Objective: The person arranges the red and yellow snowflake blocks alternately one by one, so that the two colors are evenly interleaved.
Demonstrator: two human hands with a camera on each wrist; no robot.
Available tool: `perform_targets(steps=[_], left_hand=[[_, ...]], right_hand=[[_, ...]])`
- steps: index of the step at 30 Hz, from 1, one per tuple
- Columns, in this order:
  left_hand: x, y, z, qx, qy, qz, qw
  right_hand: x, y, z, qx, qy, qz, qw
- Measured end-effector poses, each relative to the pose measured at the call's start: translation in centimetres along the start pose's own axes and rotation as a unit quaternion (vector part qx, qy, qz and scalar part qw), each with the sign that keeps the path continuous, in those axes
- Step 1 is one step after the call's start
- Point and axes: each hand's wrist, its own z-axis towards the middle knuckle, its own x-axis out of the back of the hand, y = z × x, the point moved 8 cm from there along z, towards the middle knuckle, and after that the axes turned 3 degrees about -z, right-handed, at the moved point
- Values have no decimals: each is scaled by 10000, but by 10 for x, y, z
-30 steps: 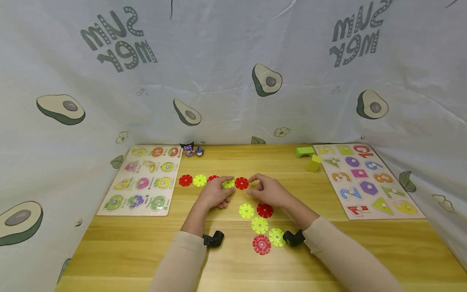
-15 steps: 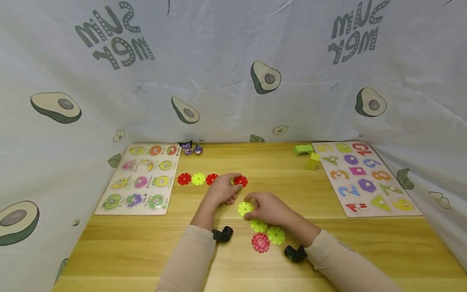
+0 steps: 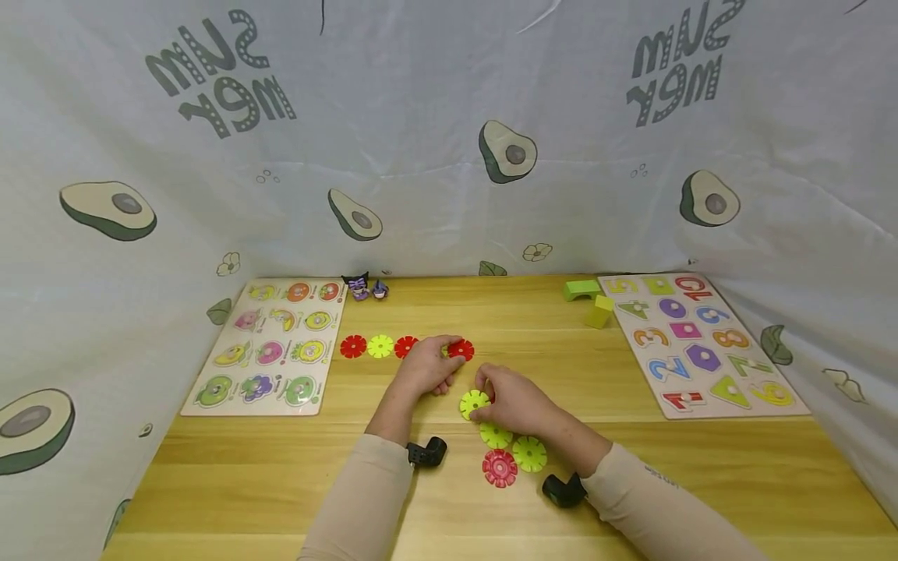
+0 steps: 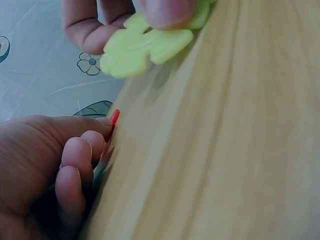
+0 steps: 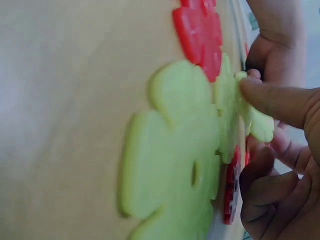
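Note:
My left hand (image 3: 424, 366) is at the right end of a row of notched plastic discs, its thumb and forefinger gripping the red disc (image 3: 463, 350). Under those fingers, a yellow-green disc is mostly covered. My right hand (image 3: 517, 401) pinches another yellow-green disc (image 3: 474, 403) by its right edge; the left wrist view shows this yellow-green disc (image 4: 130, 50) tilted above the tabletop. Below the right hand lie two more yellow-green discs (image 3: 529, 453) and a pinkish-red disc (image 3: 500, 468). A dark red disc (image 5: 232, 185) lies beneath the right hand, visible in the right wrist view.
Leftward the row continues with a red disc (image 3: 353, 347), a yellow-green disc (image 3: 380, 347) and another red disc (image 3: 404, 346). A fruit puzzle board (image 3: 235, 374) lies left, a number puzzle board (image 3: 701, 389) right. Green blocks (image 3: 581, 290) and small figurines (image 3: 358, 288) stand at the back.
My right hand has left the row's end, moved nearer to me and taken hold of a yellow-green disc. My left hand has shifted slightly right onto the end red disc.

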Motion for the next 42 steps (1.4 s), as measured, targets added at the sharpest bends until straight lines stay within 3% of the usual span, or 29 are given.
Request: perform_targets(steps=[6, 11, 18, 25, 37, 42], left_hand=[[2, -3, 1, -5, 44, 39, 10000], [2, -6, 3, 55, 58, 9, 10000], [2, -7, 2, 120, 108, -6, 9999], [0, -5, 2, 50, 66, -43, 10000], [0, 1, -2, 9, 62, -7, 10000], [0, 0, -1, -28, 58, -92, 9999]], right_hand=[[1, 7, -1, -210, -82, 1074, 9940], [14, 19, 2, -606, 98, 1536, 9862], [37, 49, 23, -1303, 538, 1424, 9797], [42, 66, 49, -1788, 491, 1090, 9766], [38, 66, 61, -1809, 136, 636, 9813], [38, 64, 57, -1604, 224, 890, 9828]])
